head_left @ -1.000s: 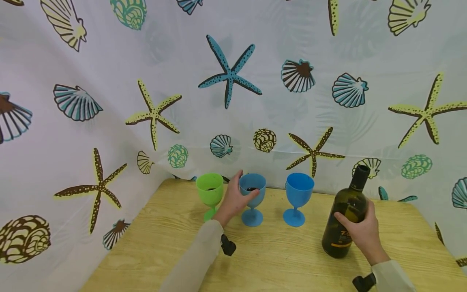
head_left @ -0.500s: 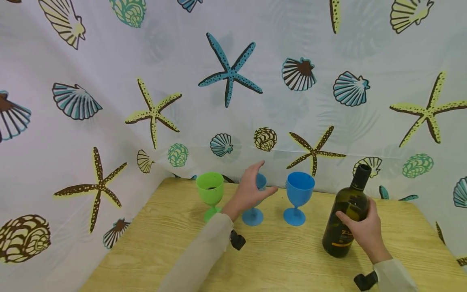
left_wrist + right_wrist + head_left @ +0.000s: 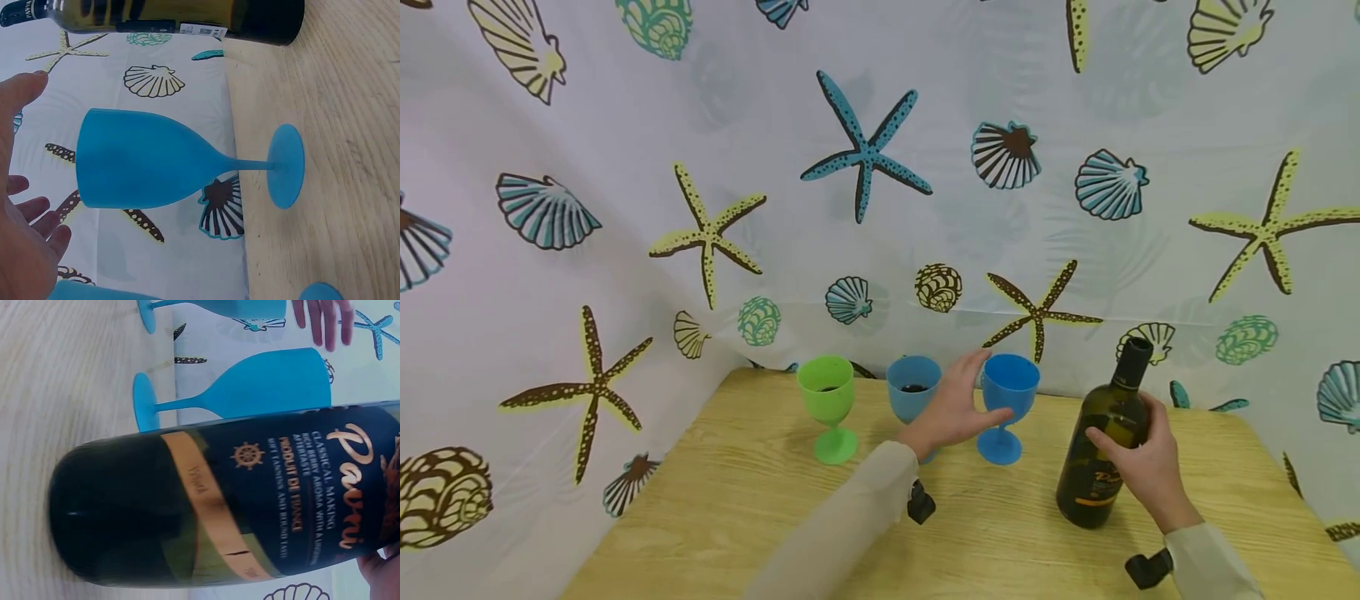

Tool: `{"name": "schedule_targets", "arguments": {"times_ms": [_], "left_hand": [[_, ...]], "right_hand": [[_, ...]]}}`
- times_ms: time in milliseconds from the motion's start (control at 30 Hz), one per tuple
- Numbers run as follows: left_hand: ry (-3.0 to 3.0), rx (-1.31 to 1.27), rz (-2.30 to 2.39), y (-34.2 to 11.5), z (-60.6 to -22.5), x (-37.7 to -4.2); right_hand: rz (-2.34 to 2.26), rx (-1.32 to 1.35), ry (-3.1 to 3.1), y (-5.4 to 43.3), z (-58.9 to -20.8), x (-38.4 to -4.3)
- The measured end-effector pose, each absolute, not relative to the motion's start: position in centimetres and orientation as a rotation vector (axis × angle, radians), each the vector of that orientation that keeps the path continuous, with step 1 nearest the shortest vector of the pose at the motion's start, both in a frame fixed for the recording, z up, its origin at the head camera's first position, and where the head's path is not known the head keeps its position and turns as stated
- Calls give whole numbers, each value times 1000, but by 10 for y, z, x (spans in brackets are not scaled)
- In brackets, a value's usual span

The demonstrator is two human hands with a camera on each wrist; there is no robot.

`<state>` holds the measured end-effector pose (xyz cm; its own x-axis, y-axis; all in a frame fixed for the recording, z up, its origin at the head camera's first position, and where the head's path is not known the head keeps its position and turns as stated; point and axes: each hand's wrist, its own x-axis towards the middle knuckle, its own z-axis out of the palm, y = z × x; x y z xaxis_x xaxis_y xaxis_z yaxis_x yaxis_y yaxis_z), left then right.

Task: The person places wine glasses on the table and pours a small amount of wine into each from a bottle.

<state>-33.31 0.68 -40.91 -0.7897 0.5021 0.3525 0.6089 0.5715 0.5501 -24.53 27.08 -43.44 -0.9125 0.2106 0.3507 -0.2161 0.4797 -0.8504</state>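
Behind the left hand (image 3: 955, 408), the pale blue goblet (image 3: 908, 403) loses its stem and most of its foot; only a sliver of the foot shows. The left thumb crosses the bright blue goblet (image 3: 1015, 396) in the head view, but the left wrist view shows that hand spread, thumb and fingers apart, near the bowl without gripping it. The right hand (image 3: 1150, 471) is wrapped round the bottle (image 3: 1088, 467); its fingers are mostly hidden behind the glass. In the right wrist view the bottle's neck is cut off and the smallest print is blurred. Whether the base bears on the wood is hard to tell.

The green goblet (image 3: 826, 404) and the pale blue goblet hold something dark. The bright blue goblet is smooth, one colour throughout, and stands upright. The bottle is upright too, dark green, with a black label, "Pavni" in copper script and a copper band below.

The goblets stand in a row near the far edge of the bench (image 3: 760, 500), the bottle nearer its right edge. Wood shows between bright blue goblet and bottle, and from the row toward the near edge, which is out of frame.
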Motion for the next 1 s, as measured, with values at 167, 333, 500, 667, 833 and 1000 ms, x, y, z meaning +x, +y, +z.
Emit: {"name": "schedule_targets", "arguments": {"times_ms": [167,333,500,667,833,1000], "left_hand": [[-2667,-920,-1005,18,-413,-336],[-2682,-879,-1027,27,-418,-342],[-2680,-838,-1076,34,-423,-348],[-2702,-793,-1090,39,-428,-354],[-2718,-731,-1184,42,-431,-360],[-2721,-709,-1282,45,-433,-365]], "right_hand": [[1385,30,-2328,272,-433,-246],[1364,33,-2331,274,-430,-247],[1334,68,-2318,273,-423,-249],[1320,90,-2311,272,-418,-250],[1327,83,-2301,271,-417,-253],[1328,55,-2306,269,-416,-253]]}}
